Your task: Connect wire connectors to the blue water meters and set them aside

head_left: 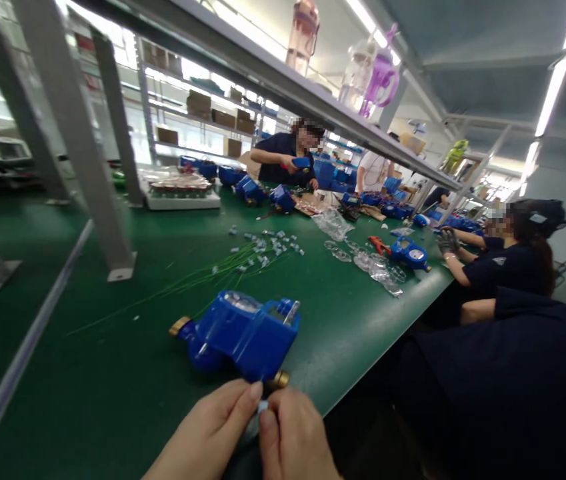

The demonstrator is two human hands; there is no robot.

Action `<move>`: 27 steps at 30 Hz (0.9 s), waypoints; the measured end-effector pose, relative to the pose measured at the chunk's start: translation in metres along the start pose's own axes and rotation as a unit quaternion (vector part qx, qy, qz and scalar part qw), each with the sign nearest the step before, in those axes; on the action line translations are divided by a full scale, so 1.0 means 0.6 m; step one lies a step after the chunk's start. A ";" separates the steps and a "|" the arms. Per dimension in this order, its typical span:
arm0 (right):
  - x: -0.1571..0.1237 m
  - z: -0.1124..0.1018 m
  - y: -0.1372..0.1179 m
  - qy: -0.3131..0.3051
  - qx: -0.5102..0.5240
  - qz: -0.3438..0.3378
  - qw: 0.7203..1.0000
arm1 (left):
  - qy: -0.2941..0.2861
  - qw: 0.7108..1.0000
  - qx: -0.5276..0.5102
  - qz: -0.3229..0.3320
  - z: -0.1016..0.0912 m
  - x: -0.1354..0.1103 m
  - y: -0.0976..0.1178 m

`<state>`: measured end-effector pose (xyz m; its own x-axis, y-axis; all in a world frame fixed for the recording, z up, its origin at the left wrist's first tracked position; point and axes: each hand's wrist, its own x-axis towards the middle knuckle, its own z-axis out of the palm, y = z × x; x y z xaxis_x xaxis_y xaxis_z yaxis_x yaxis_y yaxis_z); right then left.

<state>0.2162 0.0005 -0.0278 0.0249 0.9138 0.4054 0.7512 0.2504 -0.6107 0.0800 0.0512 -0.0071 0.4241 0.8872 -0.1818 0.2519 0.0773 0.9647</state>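
A blue water meter (243,333) with brass end fittings lies on the green table (113,373) just in front of me. My left hand (213,430) and my right hand (295,440) meet below it at the bottom edge of the view. Both pinch a small pale piece (263,405) between thumb and fingertips, too small to name. A spread of thin green wires (213,270) with small white seal pieces (267,243) lies beyond the meter.
Grey shelf posts (77,133) stand on the table at left. Clear plastic bags (377,267) and another blue meter (410,253) lie at right. Co-workers in dark shirts sit along the right edge and across the table. Bottles (380,73) stand on the overhead shelf.
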 end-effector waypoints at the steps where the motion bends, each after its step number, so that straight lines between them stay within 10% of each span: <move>1: -0.001 -0.007 0.000 0.028 -0.080 -0.066 0.994 | -0.005 1.000 -0.013 -0.007 0.001 -0.001 0.007; 11: 0.032 -0.036 0.010 -0.012 -0.185 -0.242 0.952 | 0.003 0.999 -0.034 -0.021 0.005 -0.008 0.028; 16: 0.029 -0.018 0.008 -0.034 -0.064 -0.194 0.978 | -0.003 0.999 -0.021 -0.031 -0.003 -0.008 0.029; 18: 0.028 -0.011 -0.002 -0.075 0.066 -0.065 0.993 | -0.024 0.999 -0.033 -0.035 -0.004 -0.006 0.031; 20: 0.028 -0.007 -0.016 -0.133 0.275 0.173 0.936 | -0.031 0.998 -0.024 -0.039 -0.003 -0.001 0.031; 23: 0.022 -0.004 -0.031 -0.173 0.490 0.428 0.739 | -0.029 0.998 0.001 -0.047 -0.004 0.005 0.030; 25: 0.014 -0.004 -0.031 -0.161 0.450 0.394 0.785 | -0.045 0.998 -0.016 -0.048 -0.007 0.008 0.030; 27: 0.007 -0.007 -0.023 -0.102 0.269 0.222 0.931 | -0.066 0.995 -0.057 -0.051 -0.011 0.009 0.032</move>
<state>0.2086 -0.0006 -0.0149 0.0868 0.9936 -0.0729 0.2553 -0.0930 -0.9624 0.0813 0.0604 0.0119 0.5146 0.8047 -0.2961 0.2028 0.2213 0.9539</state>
